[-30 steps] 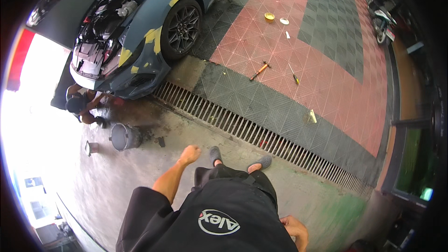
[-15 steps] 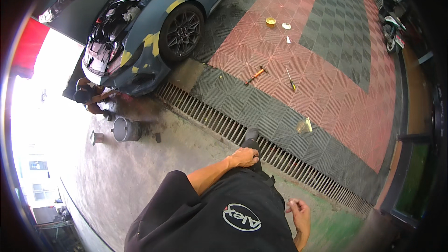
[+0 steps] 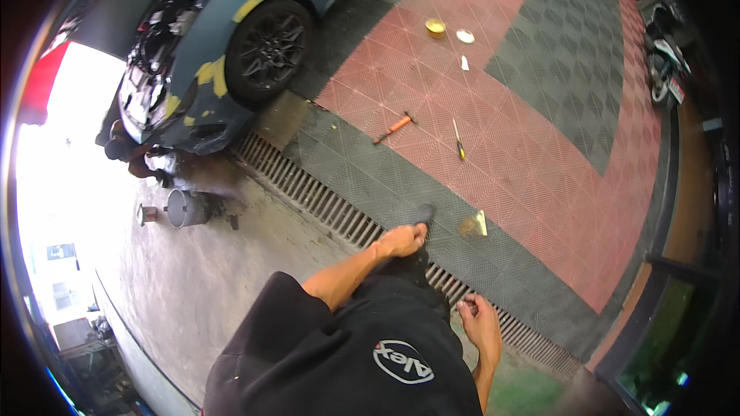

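My left hand (image 3: 402, 240) hangs in front of my dark trouser leg, its fingers curled in and nothing seen in them. My right hand (image 3: 481, 322) hangs over the drain grate beside my body, fingers loosely bent and somewhat apart, with nothing in it. One dark shoe (image 3: 425, 214) stands on the black floor tiles past the grate. Nearest to it lies a pale flat piece (image 3: 482, 223) by a brownish patch. Farther on the red tiles lie a hammer (image 3: 395, 129) with an orange handle and a screwdriver (image 3: 460, 142) with a yellow and black handle.
A dark car (image 3: 193, 54) with yellow filler patches and its bonnet up stands at the left. A person (image 3: 139, 158) crouches at its front, near a grey bucket (image 3: 185, 209). A yellow tub (image 3: 435, 27) and a white lid (image 3: 464, 35) lie farther off. A motorcycle (image 3: 667, 62) stands right.
My body has moved forward over the grate, and the tools lie nearer. The foot now rests beyond the grate. My right hand has swung forward and up from my side.
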The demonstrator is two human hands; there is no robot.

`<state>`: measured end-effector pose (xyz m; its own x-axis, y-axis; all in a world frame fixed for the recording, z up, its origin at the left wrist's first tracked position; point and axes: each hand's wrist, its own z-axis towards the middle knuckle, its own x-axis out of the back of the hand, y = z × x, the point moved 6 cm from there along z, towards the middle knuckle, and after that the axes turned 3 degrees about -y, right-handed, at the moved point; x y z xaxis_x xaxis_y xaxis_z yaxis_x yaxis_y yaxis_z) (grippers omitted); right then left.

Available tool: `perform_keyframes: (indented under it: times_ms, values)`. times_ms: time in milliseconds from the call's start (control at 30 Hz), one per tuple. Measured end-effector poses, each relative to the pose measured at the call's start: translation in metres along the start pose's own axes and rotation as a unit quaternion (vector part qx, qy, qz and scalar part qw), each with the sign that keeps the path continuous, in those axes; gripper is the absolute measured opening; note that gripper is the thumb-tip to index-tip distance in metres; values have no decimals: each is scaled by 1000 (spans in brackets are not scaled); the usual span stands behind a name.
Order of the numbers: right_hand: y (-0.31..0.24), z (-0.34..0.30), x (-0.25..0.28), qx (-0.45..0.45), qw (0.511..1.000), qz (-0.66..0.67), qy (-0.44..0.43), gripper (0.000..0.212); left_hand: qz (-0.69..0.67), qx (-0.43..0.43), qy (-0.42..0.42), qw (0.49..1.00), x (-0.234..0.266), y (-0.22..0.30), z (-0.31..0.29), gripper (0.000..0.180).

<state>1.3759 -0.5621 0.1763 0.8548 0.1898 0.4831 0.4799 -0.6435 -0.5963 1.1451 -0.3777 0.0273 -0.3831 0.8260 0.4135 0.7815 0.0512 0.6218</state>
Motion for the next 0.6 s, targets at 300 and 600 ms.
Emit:
perform_keyframes:
  times_ms: [300, 600]
  values:
    - [146, 179, 60, -127, 991, 44, -26, 39, -74, 110, 2, 991, -39, 9, 147, 41]
    - [409, 378, -74, -270, 928, 256, -28, 42, -122, 237, 28, 963, -193, -114, 342, 56]
